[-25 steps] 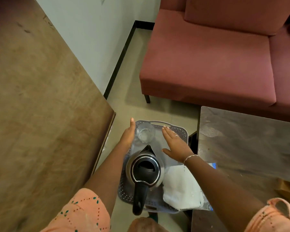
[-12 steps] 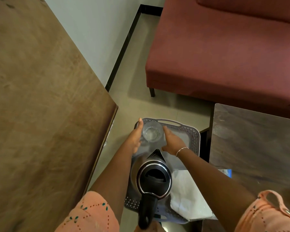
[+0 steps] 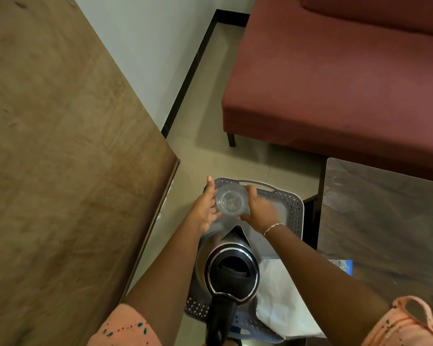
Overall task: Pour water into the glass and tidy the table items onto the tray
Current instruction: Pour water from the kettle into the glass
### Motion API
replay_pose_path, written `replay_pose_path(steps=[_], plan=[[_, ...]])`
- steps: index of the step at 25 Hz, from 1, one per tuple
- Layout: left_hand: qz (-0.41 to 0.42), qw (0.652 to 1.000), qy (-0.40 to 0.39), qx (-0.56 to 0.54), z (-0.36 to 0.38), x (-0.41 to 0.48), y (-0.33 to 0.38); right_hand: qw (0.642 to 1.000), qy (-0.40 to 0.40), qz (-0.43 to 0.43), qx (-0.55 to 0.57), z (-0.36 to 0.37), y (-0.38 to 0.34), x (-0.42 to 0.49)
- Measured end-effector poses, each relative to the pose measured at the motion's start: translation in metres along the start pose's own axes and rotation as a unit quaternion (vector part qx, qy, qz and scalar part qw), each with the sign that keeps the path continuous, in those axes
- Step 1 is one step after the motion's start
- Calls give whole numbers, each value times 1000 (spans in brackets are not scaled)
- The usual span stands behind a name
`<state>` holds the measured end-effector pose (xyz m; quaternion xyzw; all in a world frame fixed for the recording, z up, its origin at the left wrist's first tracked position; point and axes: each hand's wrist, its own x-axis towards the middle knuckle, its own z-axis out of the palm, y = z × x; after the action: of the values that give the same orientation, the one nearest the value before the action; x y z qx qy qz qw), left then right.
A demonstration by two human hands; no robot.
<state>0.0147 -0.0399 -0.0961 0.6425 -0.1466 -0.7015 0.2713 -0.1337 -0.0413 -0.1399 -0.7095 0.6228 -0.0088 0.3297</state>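
Glass (image 3: 231, 202) over grey tray (image 3: 293, 203) — right hand (image 3: 261, 212) fingers curled round it, left hand (image 3: 205, 211) fingers straight against its side.

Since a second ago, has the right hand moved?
Yes. Against the tray, the right hand has shifted left and now cups the glass.

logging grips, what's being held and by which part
The glass, by its sides: the right hand curls round its right side, the left hand lies flat against its left.
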Motion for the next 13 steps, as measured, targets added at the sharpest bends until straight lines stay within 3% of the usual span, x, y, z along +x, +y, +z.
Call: replay_pose_path(steps=[7, 13], plan=[[124, 988, 46, 75, 26, -71, 28, 980, 108, -73, 153, -47, -6, -50], [240, 956, 114, 123, 66, -141, 42, 949, 177, -149, 215, -102, -5, -102]])
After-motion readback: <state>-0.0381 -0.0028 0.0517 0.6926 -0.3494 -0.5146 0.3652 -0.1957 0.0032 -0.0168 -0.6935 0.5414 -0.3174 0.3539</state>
